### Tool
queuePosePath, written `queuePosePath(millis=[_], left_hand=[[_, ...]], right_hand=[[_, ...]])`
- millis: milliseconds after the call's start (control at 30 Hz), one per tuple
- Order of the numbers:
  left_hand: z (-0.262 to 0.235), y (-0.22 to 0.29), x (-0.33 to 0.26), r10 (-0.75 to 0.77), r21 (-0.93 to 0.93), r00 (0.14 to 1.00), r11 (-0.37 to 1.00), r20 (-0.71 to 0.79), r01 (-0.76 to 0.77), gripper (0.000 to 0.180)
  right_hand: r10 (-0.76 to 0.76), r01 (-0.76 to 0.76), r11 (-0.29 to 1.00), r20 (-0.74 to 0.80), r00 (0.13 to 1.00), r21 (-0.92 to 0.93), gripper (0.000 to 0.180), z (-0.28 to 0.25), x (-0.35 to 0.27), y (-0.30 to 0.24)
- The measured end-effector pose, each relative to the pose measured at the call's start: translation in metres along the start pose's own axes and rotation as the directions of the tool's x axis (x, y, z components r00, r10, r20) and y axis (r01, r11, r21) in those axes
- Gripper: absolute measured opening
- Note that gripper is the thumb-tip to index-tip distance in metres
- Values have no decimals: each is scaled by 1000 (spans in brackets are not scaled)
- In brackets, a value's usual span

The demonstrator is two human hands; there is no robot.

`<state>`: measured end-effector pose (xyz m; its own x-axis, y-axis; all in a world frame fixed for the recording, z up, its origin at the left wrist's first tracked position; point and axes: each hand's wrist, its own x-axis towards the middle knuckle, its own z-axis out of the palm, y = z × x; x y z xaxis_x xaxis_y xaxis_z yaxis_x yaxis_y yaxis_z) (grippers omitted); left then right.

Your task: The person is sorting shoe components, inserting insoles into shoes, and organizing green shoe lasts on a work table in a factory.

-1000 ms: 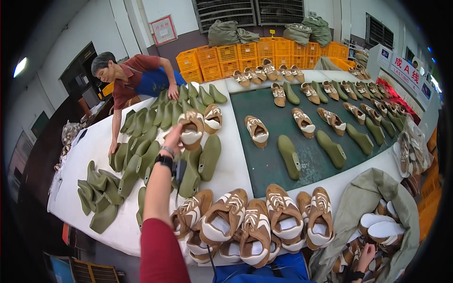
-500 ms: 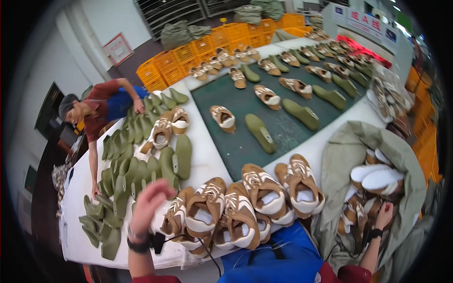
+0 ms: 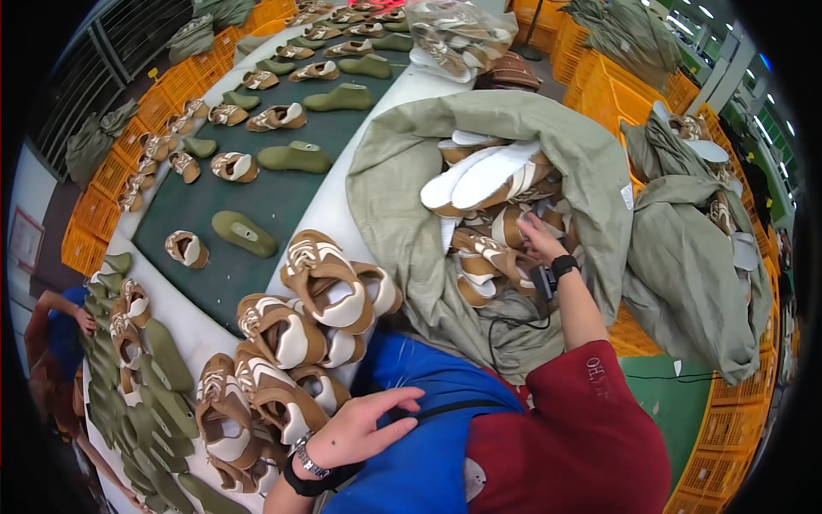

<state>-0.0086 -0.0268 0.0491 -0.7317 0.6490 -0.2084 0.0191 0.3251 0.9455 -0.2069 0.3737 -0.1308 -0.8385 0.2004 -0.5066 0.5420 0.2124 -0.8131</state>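
Our right hand (image 3: 539, 240) is down in the wide mouth of a grey-green sack (image 3: 390, 163), among brown and white shoes (image 3: 492, 254) that lie jumbled inside it. Its fingers are at the shoes and partly bent, but shoes and shadow crowd them, so we cannot tell whether they grip one. Just beyond that hand, a couple of shoes lie with their white soles (image 3: 498, 176) turned up. Our left hand (image 3: 364, 427) is bare of any load, held over our blue apron (image 3: 419, 364), its fingers stretched out and the thumb apart from them. Beside it, along the near edge of a white table (image 3: 338, 171), a cluster of laced shoes (image 3: 301, 336) sits piled partly one on another. On the table's dark green panel (image 3: 205, 295) we see more shoes in rows with green foot moulds (image 3: 295, 158). At the far left, a co-worker's hand (image 3: 86, 321) is near a crowd of such moulds. To our right, a second grey sack (image 3: 693, 274) slumps against orange crates (image 3: 719, 475).
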Motion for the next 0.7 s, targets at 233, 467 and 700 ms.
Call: queuePosePath(millis=[233, 467, 700], left_hand=[[16, -15, -46, -180, 269, 958, 933, -226, 238, 34], [75, -127, -175, -618, 362, 733, 639, -283, 678, 39], [74, -100, -146, -524, 343, 765, 688, -375, 640, 40]], right_hand=[[-349, 126, 819, -313, 883, -559, 73, 12, 31, 18], [-549, 353, 724, -186, 815, -592, 42, -2, 3, 15], [-408, 79, 605, -223, 886, -793, 55, 18, 23, -21]])
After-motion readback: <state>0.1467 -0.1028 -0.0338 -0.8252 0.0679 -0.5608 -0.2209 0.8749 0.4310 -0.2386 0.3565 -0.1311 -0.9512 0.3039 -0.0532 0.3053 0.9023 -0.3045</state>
